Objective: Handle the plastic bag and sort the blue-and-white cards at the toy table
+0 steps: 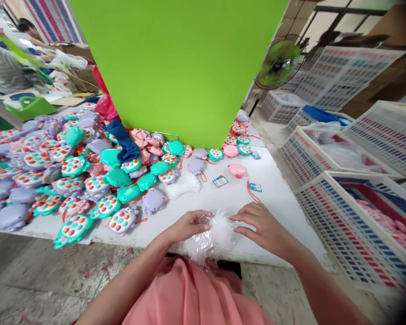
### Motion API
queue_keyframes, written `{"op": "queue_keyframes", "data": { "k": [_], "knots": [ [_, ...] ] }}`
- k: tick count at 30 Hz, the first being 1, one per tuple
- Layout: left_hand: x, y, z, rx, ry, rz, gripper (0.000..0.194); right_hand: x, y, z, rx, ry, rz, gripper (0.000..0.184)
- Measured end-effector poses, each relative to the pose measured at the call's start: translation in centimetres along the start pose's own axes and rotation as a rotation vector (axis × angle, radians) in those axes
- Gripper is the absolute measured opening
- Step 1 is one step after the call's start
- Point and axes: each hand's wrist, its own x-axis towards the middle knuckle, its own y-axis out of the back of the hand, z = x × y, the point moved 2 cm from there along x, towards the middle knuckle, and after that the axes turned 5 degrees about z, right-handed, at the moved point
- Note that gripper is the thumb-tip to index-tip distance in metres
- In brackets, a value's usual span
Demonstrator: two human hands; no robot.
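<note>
At the table's front edge, my left hand (191,225) pinches a crinkled clear plastic bag (202,243) between thumb and fingers. A bunch of thin white strands (222,228) shows at the bag. On its other side, the fingers and thumb of my right hand (259,228) are apart, tips at the plastic's right edge. Just beyond lie a pink animal-shaped toy (237,170) with an orange cord, a blue tag (256,187) and a small stack of cards (219,181). Another white strand bunch (184,186) rests on the table, left of the cards.
Purple, teal and pink toys (74,167) heap up on the left, a dark blue cloth (123,140) among them. A tall green panel (186,67) stands across the table. White crates (352,234) line the right side, near a fan (279,65). A person (6,67) is at the far left.
</note>
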Motion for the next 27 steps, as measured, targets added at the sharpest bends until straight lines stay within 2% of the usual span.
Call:
{"op": "queue_keyframes", "data": {
  "k": [9, 18, 23, 27],
  "knots": [
    [-0.2, -0.2, 0.2, -0.009, 0.003, 0.0, 0.058, 0.6, -0.4, -0.5, -0.072, 0.017, 0.01, 0.022],
    [0.0, -0.9, 0.2, -0.056, 0.011, -0.073, 0.054, 1.9, -1.9, -2.6, -0.151, 0.07, 0.024, 0.017],
    [0.0, -0.8, 0.1, -0.044, 0.008, -0.035, 0.051, 2.3, -1.7, -2.8, -0.134, 0.039, 0.051, 0.011],
    [0.1, -0.6, -0.3, -0.032, -0.015, -0.016, 0.049, 2.7, -1.4, -3.1, -0.124, -0.01, 0.085, 0.024]
  ]
}}
